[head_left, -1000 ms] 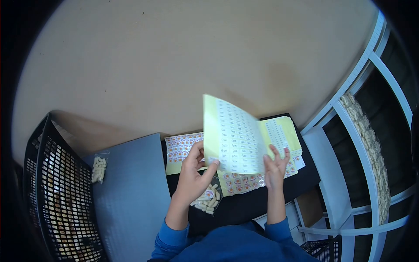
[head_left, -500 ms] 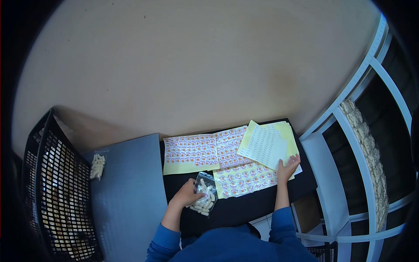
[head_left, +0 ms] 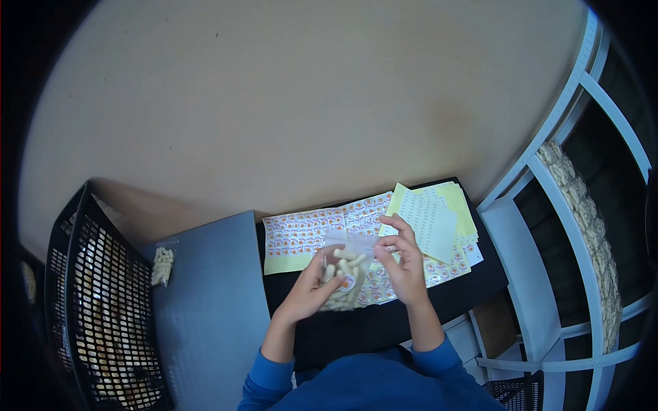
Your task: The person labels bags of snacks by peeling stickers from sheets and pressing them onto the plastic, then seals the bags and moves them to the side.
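A clear plastic bag of pale, finger-shaped pieces (head_left: pixel 340 270) is held up over the dark table, with a round sticker on its front. My left hand (head_left: pixel 308 291) grips the bag's left side, thumb across the front. At the bag's upper right corner is my right hand (head_left: pixel 404 264), its fingers curled and parted; whether the thumb and a finger pinch something small is unclear. Behind the bag lie sheets of round orange and purple stickers (head_left: pixel 295 233). A yellow-backed sheet with small print (head_left: pixel 428 222) rests at their right.
A second small bag of pieces (head_left: pixel 163 266) lies on the grey surface (head_left: pixel 209 308) at left, beside a tall black mesh basket (head_left: pixel 116 308) full of bags. On the right stands a white-framed shelf (head_left: pixel 524 267) holding a long row of packed pieces (head_left: pixel 582 233).
My left hand has raised the bag and brought it right, over the sticker sheets. My right hand has left the printed sheet's lower corner and come to the bag's top corner.
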`<action>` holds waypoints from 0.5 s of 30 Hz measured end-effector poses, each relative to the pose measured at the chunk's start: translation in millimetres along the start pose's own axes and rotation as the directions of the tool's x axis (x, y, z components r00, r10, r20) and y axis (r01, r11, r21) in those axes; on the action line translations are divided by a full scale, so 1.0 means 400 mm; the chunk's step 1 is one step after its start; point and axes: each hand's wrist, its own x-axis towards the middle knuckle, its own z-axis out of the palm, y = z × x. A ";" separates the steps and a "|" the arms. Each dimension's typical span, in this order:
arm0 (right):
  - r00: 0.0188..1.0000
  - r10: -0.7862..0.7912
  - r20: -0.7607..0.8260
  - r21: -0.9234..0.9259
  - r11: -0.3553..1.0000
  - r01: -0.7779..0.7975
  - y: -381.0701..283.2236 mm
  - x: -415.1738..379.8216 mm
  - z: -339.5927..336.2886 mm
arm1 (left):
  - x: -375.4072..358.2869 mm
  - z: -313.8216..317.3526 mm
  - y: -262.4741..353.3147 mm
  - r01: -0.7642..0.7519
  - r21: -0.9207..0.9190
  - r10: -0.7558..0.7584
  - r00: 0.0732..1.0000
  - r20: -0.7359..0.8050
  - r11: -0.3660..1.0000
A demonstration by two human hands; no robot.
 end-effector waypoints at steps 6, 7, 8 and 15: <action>0.985 -0.169 0.019 -0.201 0.965 0.169 -0.061 0.036 0.049 | 0.034 0.043 0.098 -0.210 0.047 0.212 0.977 -0.030 0.977; 0.985 -0.172 0.010 -0.184 0.968 0.170 -0.072 0.040 0.047 | 0.034 0.042 0.108 -0.186 0.039 0.187 0.982 -0.034 0.982; 0.985 -0.173 0.001 -0.168 0.971 0.171 -0.084 0.043 0.047 | 0.035 0.040 0.112 -0.160 0.029 0.161 0.986 -0.038 0.987; 0.977 -0.210 -0.029 -0.176 0.963 0.202 -0.118 0.049 0.075 | 0.025 0.046 0.128 -0.282 0.128 0.294 0.952 -0.087 0.951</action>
